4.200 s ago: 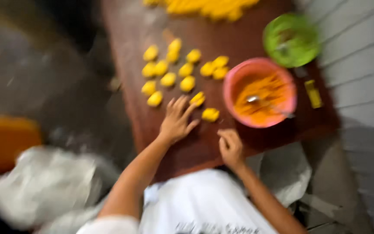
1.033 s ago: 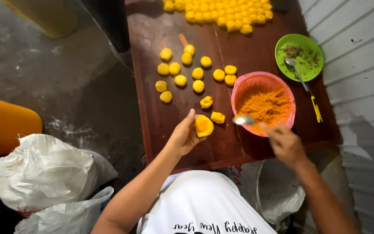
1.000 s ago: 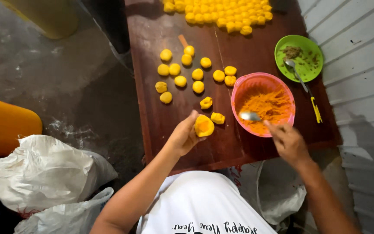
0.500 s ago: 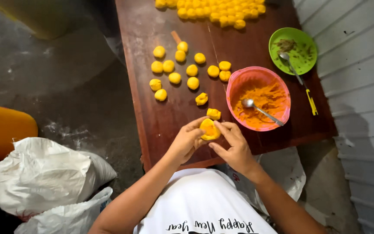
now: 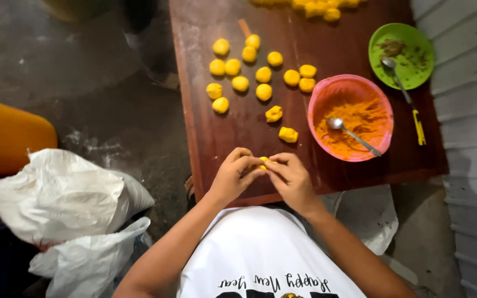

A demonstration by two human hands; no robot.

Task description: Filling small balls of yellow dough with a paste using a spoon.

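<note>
Both our hands now meet at the near edge of the dark red-brown wooden desk (image 5: 233,127): the left hand (image 5: 234,177) and the right hand (image 5: 292,179) pinch a small yellow dough piece (image 5: 263,161) between their fingertips, closing it up. A second ago our right hand was at the metal spoon (image 5: 351,133), which now lies loose in the pink plastic bowl of orange filling (image 5: 350,117). So we judge the filling is in and sealing is under way.
</note>
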